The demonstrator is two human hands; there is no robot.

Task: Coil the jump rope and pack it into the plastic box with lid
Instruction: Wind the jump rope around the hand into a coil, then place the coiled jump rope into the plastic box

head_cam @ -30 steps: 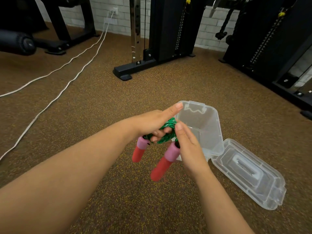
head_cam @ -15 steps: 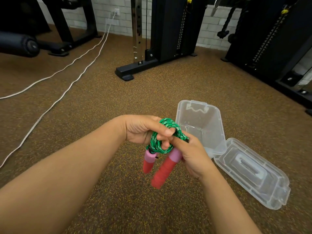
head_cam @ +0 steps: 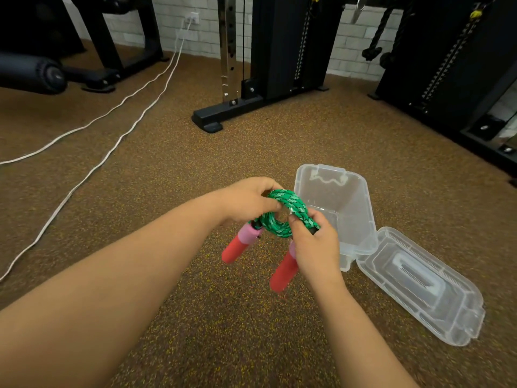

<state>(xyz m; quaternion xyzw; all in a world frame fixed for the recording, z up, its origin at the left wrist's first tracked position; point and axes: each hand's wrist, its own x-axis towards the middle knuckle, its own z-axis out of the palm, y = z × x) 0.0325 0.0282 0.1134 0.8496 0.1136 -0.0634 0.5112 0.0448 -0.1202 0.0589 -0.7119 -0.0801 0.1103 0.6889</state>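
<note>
The jump rope point(head_cam: 282, 217) is a green braided cord wound into a small coil, with two red-and-pink handles hanging down below it. My left hand point(head_cam: 246, 203) pinches the coil's top left side. My right hand point(head_cam: 316, 242) grips the coil's right side and covers the top of the nearer handle point(head_cam: 282, 273). The other handle point(head_cam: 240, 245) hangs free. Just right of the coil stands the clear plastic box point(head_cam: 361, 219), open and empty, on the floor. Its clear lid point(head_cam: 436, 298) lies flat beside it at the right.
Brown speckled gym flooring lies all around. Two white cables point(head_cam: 112, 147) run across the floor at the left. A black weight machine base point(head_cam: 221, 116) stands behind, more black equipment point(head_cam: 453, 79) at the right, and a padded roller point(head_cam: 33, 74) far left.
The coil has turned from edge-on to a more open ring and is held a little higher. My left fingers moved from inside the coil to its top. The handles swung apart.
</note>
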